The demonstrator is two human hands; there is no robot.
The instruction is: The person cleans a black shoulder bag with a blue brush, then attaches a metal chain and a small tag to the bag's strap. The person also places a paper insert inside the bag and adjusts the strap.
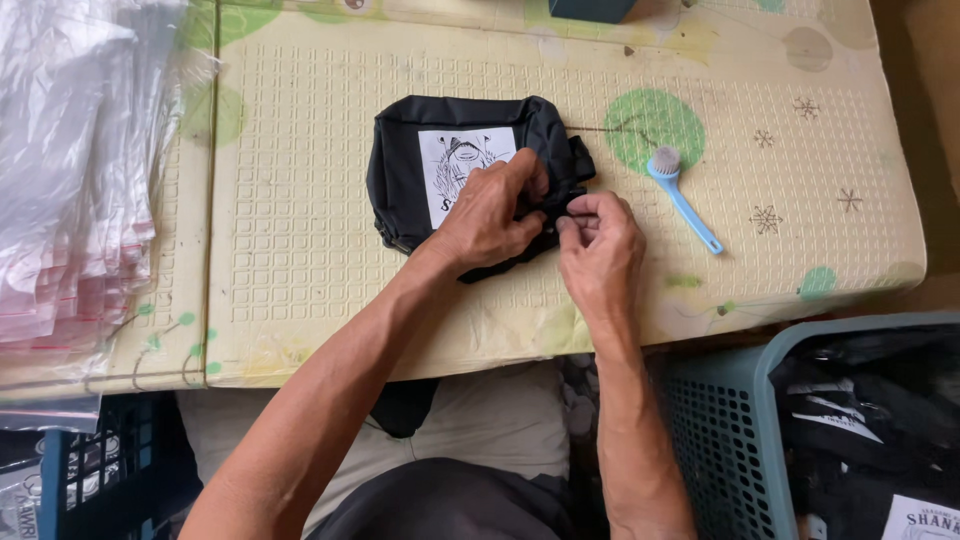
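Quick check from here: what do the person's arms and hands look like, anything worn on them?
Both forearms are bare up to the frame edge, with no sleeves visible. The left hand and right hand wear no gloves, and no rings, watch or bands are visible.

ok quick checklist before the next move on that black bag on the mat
1. Both hands on the bag: ok. Left hand rests on the black bag; right hand pinches its right edge.
2. Bag flat on the mat: ok, white printed patch facing up.
3. Grip on the small part between the fingertips: cannot tell, fingers hide it.
4. Brush clear of the hands: ok, lying apart to the right of the bag.
5. Basket within view: ok, at lower right with dark bags inside.
6. Plastic sleeves out of the way: ok, stacked at far left.
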